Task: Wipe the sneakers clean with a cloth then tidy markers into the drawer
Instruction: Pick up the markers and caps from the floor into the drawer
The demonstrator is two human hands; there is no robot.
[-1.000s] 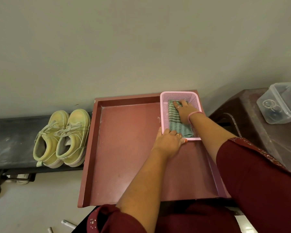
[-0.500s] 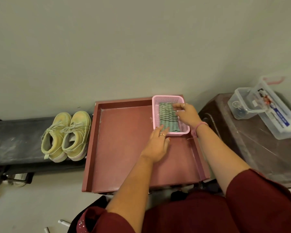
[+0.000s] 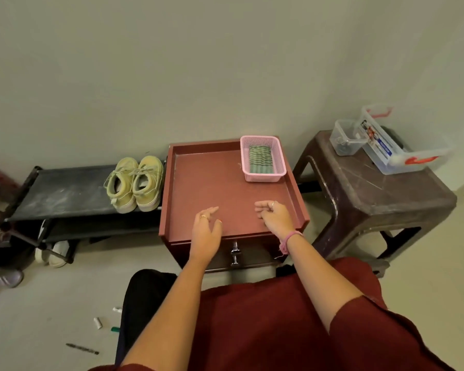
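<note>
A folded green striped cloth [image 3: 261,162] lies inside a pink mesh basket [image 3: 262,177] at the back right of the red cabinet top [image 3: 212,188]. Two pale yellow sneakers [image 3: 134,183] stand side by side on a black rack [image 3: 59,194] left of the cabinet. My left hand [image 3: 206,231] and my right hand [image 3: 275,216] hover over the cabinet's front edge, fingers loosely curled, holding nothing. Below them the drawer [image 3: 249,257] is closed, its metal handle [image 3: 235,253] showing. Markers [image 3: 98,323] lie scattered on the floor at the lower left, partly hidden by my leg.
A brown plastic stool [image 3: 373,199] stands right of the cabinet with clear plastic containers [image 3: 381,145] on it. More shoes [image 3: 51,253] sit under the rack. A dark pen [image 3: 82,348] lies on the pale floor near the markers.
Both hands have let go of the cloth and basket and drawn back to the cabinet's front edge. The camera pulled back, showing the drawer front and the floor.
</note>
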